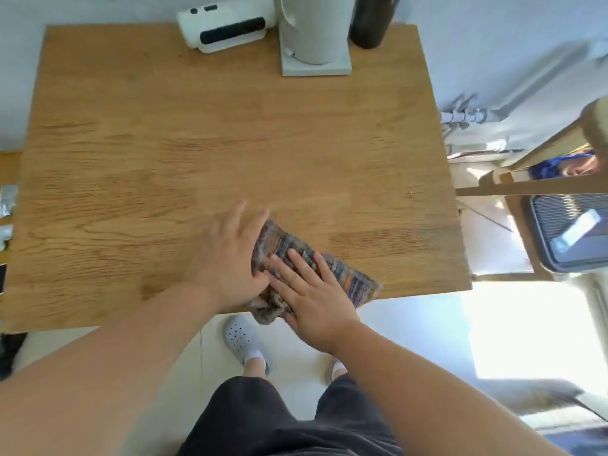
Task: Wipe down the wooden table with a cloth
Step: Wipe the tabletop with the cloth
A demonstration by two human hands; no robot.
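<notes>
A striped, multicoloured cloth [345, 276] lies folded on the wooden table [197, 143] close to its near edge, with one corner hanging over that edge. My right hand [311, 299] lies flat on the cloth with straight, spread fingers. My left hand [230, 255] rests beside it on the cloth's left edge, fingers straight, thumb touching the fabric.
At the table's far edge stand a white device with a black strip [227, 26], a pale grey appliance on a square base [314, 37] and a dark bottle [370, 21]. A wooden chair [526, 185] stands to the right. My feet in grey clogs [243, 340] are below the near edge.
</notes>
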